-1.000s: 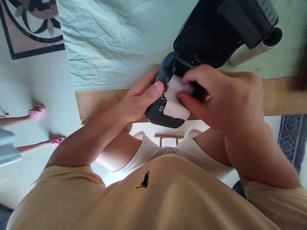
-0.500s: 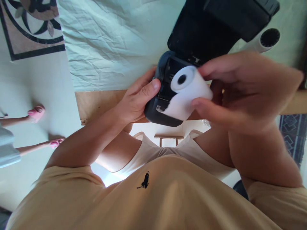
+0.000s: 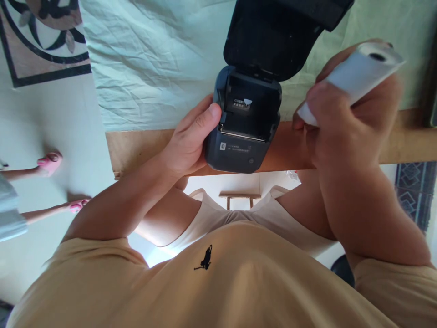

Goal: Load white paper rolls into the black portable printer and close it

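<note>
1. Left hand (image 3: 191, 141) has its grip closed around the side of a dark handheld device (image 3: 239, 155), thumb lying on the edge of the casing, fingers mostly hidden behind it
2. Device is over the front edge of the tabletop (image 3: 143, 148), open side up; can't tell if it's actually resting on the wood or being held just above it
3. Its lid (image 3: 266, 43) is swung wide open, away from the person, over the pale green cloth (image 3: 146, 68)
4. Inside the compartment (image 3: 252, 111) there's some tiny printing plus a small white patch, and a thin shiny strip runs along the near edge. Lettering on the front is too small to read
5. Right hand (image 3: 351, 136) has its grip wrapped around a white roll (image 3: 362, 75), which sits tilted, dark hole in the end facing up, well clear of the device
6. Off to the left, another person's pink shoes (image 3: 49, 163) are on the floor (image 3: 34, 118), well apart from all this
</note>
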The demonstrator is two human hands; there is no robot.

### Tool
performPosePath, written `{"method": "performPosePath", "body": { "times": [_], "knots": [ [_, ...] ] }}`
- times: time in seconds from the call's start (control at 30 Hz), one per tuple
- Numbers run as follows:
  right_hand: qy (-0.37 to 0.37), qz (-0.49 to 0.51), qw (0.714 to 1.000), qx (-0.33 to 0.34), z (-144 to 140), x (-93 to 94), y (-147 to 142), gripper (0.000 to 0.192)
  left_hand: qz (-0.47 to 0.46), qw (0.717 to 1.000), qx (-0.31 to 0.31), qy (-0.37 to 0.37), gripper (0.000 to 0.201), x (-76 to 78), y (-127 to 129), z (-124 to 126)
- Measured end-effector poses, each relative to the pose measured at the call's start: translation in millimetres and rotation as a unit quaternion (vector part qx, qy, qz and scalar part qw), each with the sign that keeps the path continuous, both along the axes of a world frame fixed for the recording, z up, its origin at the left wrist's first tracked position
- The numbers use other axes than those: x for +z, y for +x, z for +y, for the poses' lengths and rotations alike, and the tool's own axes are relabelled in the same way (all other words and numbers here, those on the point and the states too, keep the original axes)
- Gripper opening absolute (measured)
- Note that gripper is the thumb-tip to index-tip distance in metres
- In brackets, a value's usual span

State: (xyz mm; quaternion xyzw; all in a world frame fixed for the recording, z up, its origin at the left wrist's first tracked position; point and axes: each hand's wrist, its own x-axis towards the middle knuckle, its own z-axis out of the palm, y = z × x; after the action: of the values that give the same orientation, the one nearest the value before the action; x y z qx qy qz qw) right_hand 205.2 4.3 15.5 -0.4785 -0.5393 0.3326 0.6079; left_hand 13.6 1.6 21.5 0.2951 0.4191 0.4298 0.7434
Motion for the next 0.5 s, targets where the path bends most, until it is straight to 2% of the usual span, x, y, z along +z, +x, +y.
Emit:
{"method": "performPosePath", "body": {
  "times": [0.1, 0.17, 0.33, 0.43, 0.5],
  "knots": [
    [0.03, -0.175, 0.984, -0.008, -4, 0.7, 5, 0.015, -0.003, 1.0, -0.003, -0.007, 0.025, 0.3, 0, 0],
    [0.045, -0.242, 0.969, -0.02, -5, -1.0, 8, 0.02, -0.011, 1.0, -0.009, -0.009, 0.024, 0.6, 0, -1],
    [0.051, -0.274, 0.96, -0.004, -2, -7.0, 10, 0.025, -0.01, 1.0, 0.007, -0.002, 0.023, 1.1, 2, -2],
    [0.078, -0.258, 0.963, 0.007, 1, -10.4, 11, 0.022, -0.007, 1.0, -0.012, 0.004, 0.025, -1.0, -1, 0],
    [0.091, -0.25, 0.964, 0.006, 2, -13.5, 13, 0.03, -0.019, 0.999, -0.038, 0.013, 0.027, -4.5, -5, 3]
  ]
}}
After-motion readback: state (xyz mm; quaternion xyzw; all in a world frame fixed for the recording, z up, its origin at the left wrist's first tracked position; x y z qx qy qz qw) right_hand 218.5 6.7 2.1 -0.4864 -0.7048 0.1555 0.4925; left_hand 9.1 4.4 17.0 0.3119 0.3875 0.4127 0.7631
